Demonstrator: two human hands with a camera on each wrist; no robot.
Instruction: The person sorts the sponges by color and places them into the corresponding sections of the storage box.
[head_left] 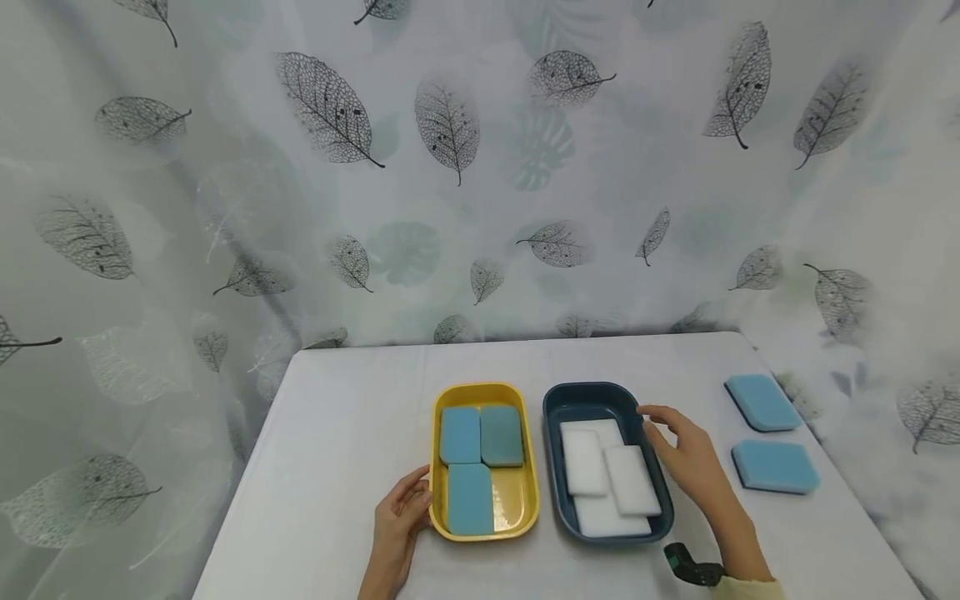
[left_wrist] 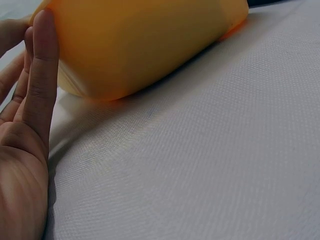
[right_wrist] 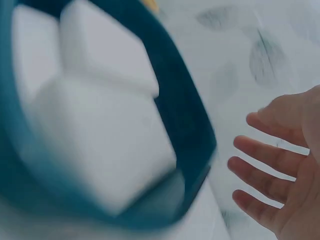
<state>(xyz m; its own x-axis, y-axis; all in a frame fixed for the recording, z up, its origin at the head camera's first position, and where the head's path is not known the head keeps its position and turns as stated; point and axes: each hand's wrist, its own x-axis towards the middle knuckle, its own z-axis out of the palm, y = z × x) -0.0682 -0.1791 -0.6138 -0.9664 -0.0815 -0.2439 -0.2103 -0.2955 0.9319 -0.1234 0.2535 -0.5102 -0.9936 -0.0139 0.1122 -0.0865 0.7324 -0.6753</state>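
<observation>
My left hand is at the left side of a yellow tray, fingertips right at its rim. The left wrist view shows the thumb straight against the tray's outer wall. Inside lie three blue sponges, two side by side at the back and one sponge in front. My right hand hovers by the right rim of a navy tray, fingers spread and holding nothing in the right wrist view. White sponges lie stacked and overlapping in the navy tray.
Two light blue sponges with dark undersides, a back one and a front one, lie on the right of the white table. A leaf-print curtain hangs behind and at both sides. A dark band circles the right wrist.
</observation>
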